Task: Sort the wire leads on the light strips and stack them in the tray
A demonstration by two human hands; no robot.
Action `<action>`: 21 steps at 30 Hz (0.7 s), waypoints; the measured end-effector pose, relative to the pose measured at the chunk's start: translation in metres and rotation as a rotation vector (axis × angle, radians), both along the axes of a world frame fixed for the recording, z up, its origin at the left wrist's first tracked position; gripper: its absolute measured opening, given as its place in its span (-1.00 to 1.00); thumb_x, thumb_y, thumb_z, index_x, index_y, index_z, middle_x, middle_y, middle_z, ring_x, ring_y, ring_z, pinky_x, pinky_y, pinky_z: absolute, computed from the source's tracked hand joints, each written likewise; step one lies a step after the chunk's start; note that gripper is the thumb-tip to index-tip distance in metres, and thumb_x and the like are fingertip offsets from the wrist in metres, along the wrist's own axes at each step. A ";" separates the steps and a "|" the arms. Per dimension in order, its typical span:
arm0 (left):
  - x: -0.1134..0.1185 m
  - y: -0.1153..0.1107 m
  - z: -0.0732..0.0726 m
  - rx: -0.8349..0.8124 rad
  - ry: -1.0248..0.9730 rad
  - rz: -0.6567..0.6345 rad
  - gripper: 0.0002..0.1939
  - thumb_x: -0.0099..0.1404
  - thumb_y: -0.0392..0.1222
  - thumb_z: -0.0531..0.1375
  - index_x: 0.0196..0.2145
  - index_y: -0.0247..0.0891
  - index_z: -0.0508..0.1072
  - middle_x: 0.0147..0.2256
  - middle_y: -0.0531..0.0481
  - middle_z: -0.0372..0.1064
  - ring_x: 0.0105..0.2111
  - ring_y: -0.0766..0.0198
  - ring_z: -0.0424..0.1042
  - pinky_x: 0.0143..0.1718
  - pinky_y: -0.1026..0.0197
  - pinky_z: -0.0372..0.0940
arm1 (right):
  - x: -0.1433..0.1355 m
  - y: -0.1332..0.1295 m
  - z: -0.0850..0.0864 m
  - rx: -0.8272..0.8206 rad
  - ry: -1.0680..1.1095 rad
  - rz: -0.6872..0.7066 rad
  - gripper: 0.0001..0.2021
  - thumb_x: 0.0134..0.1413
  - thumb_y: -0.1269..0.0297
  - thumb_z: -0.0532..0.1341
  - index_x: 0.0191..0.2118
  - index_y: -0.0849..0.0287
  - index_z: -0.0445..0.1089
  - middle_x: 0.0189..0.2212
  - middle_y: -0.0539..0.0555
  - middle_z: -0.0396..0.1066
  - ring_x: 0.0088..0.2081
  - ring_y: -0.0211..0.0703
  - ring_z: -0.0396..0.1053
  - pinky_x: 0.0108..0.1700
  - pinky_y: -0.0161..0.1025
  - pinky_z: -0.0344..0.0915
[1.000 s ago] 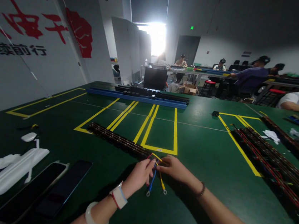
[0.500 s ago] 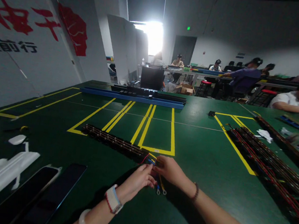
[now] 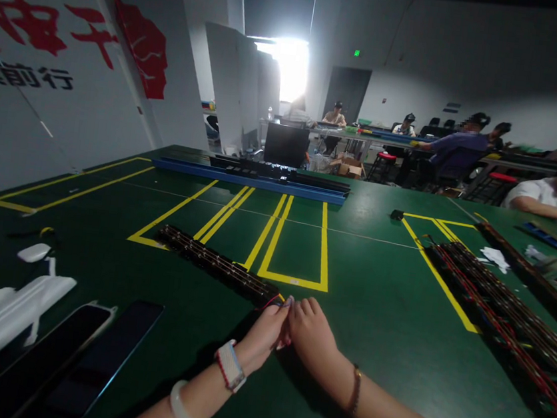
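Observation:
A long black terminal strip (image 3: 212, 263) lies slantwise on the green table (image 3: 378, 301), its near end by my fingers. My left hand (image 3: 264, 331), with a watch and a pale bangle on the wrist, and my right hand (image 3: 312, 333), with a thin bracelet, press together at that end. Both hands have their fingers curled over the short coloured wires. Only a bit of red and yellow wire (image 3: 274, 298) shows at the fingertips. The blue and yellow leads with ring ends are hidden under my hands.
Two dark phones (image 3: 110, 357) and white plastic pieces (image 3: 4, 319) lie at the left. A blue rail (image 3: 246, 180) crosses the far table. Long wired strips (image 3: 498, 308) run along the right. Yellow tape boxes (image 3: 299, 245) mark the top. Other people sit at tables behind.
My hands have closed together over the wires at the strip's end. The blue and yellow leads that hung below my fingers are now out of sight.

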State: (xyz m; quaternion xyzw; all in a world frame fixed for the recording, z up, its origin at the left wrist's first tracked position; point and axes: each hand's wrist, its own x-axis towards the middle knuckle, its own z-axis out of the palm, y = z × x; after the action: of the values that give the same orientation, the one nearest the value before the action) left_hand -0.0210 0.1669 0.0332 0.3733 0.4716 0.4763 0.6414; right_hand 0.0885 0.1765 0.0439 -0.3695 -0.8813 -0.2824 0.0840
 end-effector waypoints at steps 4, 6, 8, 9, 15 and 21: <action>-0.005 -0.003 0.000 -0.003 0.044 -0.018 -0.58 0.20 0.18 0.11 -0.41 -0.28 0.17 -0.65 0.19 0.06 -0.71 0.51 0.06 -0.65 0.37 -0.11 | 0.006 -0.009 0.008 -0.057 0.043 0.020 -0.71 0.10 0.41 0.12 -0.06 0.38 0.37 -0.26 0.25 0.35 -0.24 0.01 0.26 -0.16 -0.04 0.20; -0.005 -0.004 0.001 0.009 0.066 -0.021 -0.60 0.22 0.15 0.10 -0.39 -0.29 0.18 -0.64 0.19 0.07 -0.71 0.51 0.06 -0.65 0.37 -0.10 | 0.013 -0.014 0.019 -0.123 0.127 0.012 -0.74 0.16 0.36 0.08 -0.06 0.29 0.37 -0.27 0.19 0.34 -0.23 -0.03 0.27 -0.16 -0.07 0.21; -0.005 -0.005 0.001 0.022 0.088 -0.020 -0.64 0.25 0.10 0.07 -0.35 -0.30 0.20 -0.64 0.18 0.09 -0.70 0.50 0.08 -0.66 0.37 -0.09 | 0.023 -0.018 0.030 -0.193 0.244 -0.009 -0.75 0.20 0.32 0.07 -0.05 0.22 0.36 -0.25 0.15 0.34 -0.22 -0.09 0.29 -0.17 -0.14 0.21; -0.005 -0.005 0.000 0.028 0.105 -0.021 -0.66 0.27 0.09 0.05 -0.34 -0.30 0.21 -0.65 0.18 0.09 -0.71 0.49 0.07 -0.67 0.37 -0.11 | 0.028 -0.019 0.035 -0.221 0.294 -0.037 -0.76 0.21 0.29 0.07 -0.06 0.20 0.36 -0.24 0.14 0.35 -0.23 -0.11 0.31 -0.18 -0.16 0.21; -0.006 -0.002 -0.006 0.115 0.151 -0.086 -0.59 0.32 0.06 -0.05 -0.20 -0.39 0.31 -0.72 0.17 0.05 -0.74 0.45 0.00 -0.69 0.35 -0.17 | 0.043 -0.025 0.042 -0.425 0.214 -0.226 -0.66 0.23 0.11 0.05 -0.40 0.21 0.43 -0.48 0.11 0.42 -0.41 -0.09 0.38 -0.37 -0.21 0.13; -0.007 -0.005 -0.002 0.085 0.149 -0.095 -0.60 0.33 0.04 -0.03 -0.20 -0.41 0.31 -0.73 0.16 0.04 -0.73 0.45 0.01 -0.68 0.36 -0.16 | 0.042 -0.014 0.045 -0.438 0.128 -0.286 -0.65 0.25 0.21 0.02 -0.41 0.21 0.48 -0.48 0.12 0.45 -0.42 -0.10 0.41 -0.40 -0.25 0.12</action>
State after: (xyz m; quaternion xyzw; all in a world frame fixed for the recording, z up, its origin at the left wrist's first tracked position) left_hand -0.0281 0.1619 0.0312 0.4563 0.4792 0.4360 0.6099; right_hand 0.1300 0.1620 0.0891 -0.5166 -0.8532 -0.0701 0.0169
